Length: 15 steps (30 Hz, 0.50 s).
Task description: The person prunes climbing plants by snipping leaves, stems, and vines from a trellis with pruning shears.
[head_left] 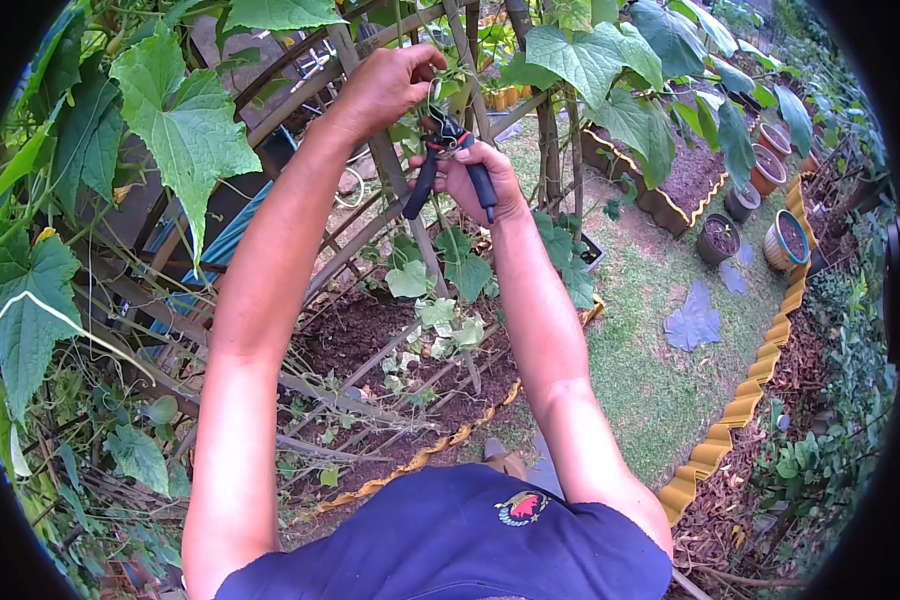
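Note:
My right hand (482,178) is wrapped around a pair of pruning shears (480,187) with black handles and red trim. The handles are spread apart, and the blades point up towards the trellis. Just above the blades, my left hand (390,88) has its fingers curled together at a thin green vine stem (436,90). Small leaves partly hide the fingertips. Both hands are raised in front of a wooden lattice trellis (382,160) with climbing vines on it.
Large green leaves (185,125) hang at upper left, and more leaves (580,62) overhang the right. Withered leaves (440,315) cling to the lower lattice. Yellow wavy edging (740,412) borders the grass (630,270). Several plant pots (718,240) stand at right.

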Motion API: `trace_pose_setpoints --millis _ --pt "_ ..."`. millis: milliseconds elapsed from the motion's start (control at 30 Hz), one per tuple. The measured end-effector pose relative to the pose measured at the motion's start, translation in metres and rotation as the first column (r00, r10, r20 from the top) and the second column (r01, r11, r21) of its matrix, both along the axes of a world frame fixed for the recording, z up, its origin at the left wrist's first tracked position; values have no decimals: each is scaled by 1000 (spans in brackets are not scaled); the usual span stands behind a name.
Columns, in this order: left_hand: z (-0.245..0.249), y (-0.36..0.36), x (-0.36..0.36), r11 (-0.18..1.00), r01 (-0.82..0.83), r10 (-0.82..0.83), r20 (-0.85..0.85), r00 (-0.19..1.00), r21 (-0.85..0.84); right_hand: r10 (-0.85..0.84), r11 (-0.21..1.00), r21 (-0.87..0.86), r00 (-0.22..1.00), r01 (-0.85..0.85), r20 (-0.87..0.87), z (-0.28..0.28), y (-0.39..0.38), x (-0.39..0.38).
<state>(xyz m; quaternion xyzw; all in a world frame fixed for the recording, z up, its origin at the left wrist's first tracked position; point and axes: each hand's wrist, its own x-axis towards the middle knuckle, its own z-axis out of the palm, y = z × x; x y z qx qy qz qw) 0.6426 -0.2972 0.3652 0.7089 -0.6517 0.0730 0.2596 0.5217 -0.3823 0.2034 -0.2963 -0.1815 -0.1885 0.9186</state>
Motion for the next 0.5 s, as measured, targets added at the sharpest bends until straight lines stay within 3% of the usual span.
trace_pose_setpoints --millis 200,333,433,500 --pt "-14 -20 -6 986 -140 161 328 931 -87 -96 992 81 995 93 38 -35 1 -36" --pt "-17 -32 -10 970 -208 243 457 855 -126 -136 983 122 991 136 -12 -71 8 -75" --pt "-11 -29 -24 976 -191 215 318 923 -104 -145 977 146 985 157 -93 -106 19 -107" --pt "-14 -26 -29 967 -249 250 401 881 -56 -161 976 118 972 183 -171 -128 29 -132"
